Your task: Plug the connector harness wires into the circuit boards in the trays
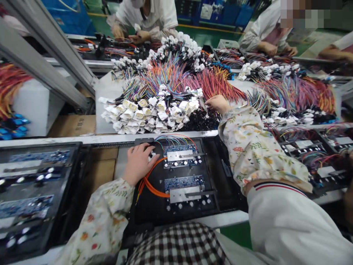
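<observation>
I see wire harnesses (171, 73) at the fingertips of my right hand (219, 104), a white connector (151, 156) under my left hand (139, 162), both grips unclear.

The bare left hand (139, 162), back uppermost and fingers bent, extends from a forearm in a white, floral-printed fabric oversleeve (106, 215). The bare right hand (219, 103) reaches farther forward, fingers directed leftward, its forearm in a matching floral oversleeve (245, 140); a white sleeve with a striped cuff (289, 221) covers the arm above.
</observation>
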